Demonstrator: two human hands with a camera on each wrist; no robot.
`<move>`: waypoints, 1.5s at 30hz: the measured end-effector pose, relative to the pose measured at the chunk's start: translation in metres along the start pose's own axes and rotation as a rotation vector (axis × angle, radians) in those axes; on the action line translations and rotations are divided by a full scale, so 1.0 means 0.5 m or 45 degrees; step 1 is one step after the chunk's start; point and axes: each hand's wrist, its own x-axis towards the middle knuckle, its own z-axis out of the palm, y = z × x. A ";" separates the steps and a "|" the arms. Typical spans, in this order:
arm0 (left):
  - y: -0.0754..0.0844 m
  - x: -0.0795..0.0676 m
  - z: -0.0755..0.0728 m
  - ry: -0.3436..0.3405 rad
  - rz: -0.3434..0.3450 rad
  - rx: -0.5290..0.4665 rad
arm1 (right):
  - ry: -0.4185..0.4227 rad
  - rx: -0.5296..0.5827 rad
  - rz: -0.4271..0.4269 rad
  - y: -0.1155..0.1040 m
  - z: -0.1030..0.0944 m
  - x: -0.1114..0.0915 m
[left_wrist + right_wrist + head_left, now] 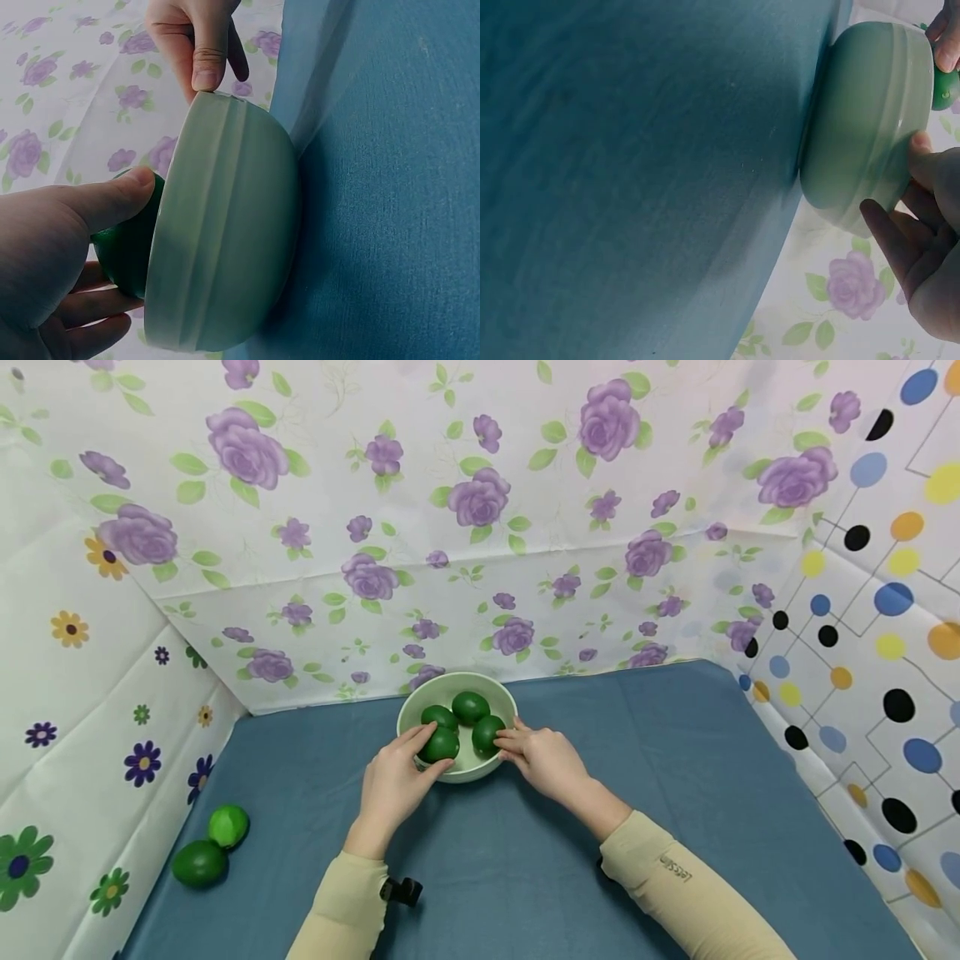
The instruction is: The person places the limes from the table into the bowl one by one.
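A pale green bowl [463, 772] stands at the back of the blue cloth with several dark green limes [470, 707] in it. My left hand [397, 781] holds the front-left lime [440, 746] between thumb and fingers, at the bowl's near-left side. In the left wrist view that lime [129, 247] rises above the rim, partly covered by the thumb. On the opposite side my right hand [546, 760] grips the bowl's rim, its fingertips close to the right-hand lime [487, 735]. The right wrist view shows the thumb against the bowl [862, 120] near its edge.
Two more limes lie side by side at the left of the cloth, one bright green [228, 825] and one darker [200, 864]. Floral sheeting [480, 568] rises right behind the bowl. Patterned side sheets bound the blue cloth [510, 877] left and right.
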 end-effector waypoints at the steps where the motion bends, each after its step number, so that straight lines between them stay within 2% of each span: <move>1: 0.001 0.001 0.000 0.000 0.001 0.003 | 0.002 0.002 -0.002 0.000 0.000 0.000; 17: -0.004 0.024 0.013 -0.060 -0.027 0.018 | -0.001 0.037 -0.001 0.002 0.000 0.003; 22: -0.004 0.035 0.015 -0.121 -0.058 0.037 | 0.001 0.061 0.010 0.003 -0.002 0.003; 35: 0.015 0.072 0.013 -0.351 -0.171 0.121 | -0.022 0.084 0.023 0.004 -0.002 -0.001; 45: 0.018 0.082 0.022 -0.405 -0.163 0.182 | -0.028 0.107 0.022 0.004 -0.002 0.001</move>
